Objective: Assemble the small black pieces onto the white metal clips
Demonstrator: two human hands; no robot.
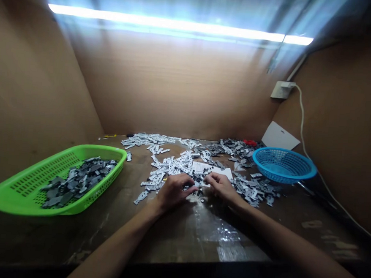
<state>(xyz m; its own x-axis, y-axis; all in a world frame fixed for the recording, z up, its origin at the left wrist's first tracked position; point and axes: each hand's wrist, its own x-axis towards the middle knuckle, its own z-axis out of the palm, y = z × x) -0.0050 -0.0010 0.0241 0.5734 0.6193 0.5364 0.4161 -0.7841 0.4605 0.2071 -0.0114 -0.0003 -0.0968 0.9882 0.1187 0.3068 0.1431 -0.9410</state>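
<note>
My left hand (176,191) is low over the work surface, its fingers curved and its thumb stretched out to the right, with a gap between them. Close by on the right, my right hand (222,188) has its fingers bent down and drawn together; whatever is at their tips is too small to make out. Small dark pieces (200,193) lie between and below the two hands. Just beyond them is a white sheet of paper (226,172) with more small dark bits on it. Flat light-grey parts (171,165) are heaped beside and behind my left hand.
A green basket (6,200) holding grey parts stands at left. At right is a blue basket (283,176), near darker grey parts (254,190). A red item (249,142) and a white card (279,137) are farther back. A white cable (302,122) hangs from a socket (281,90).
</note>
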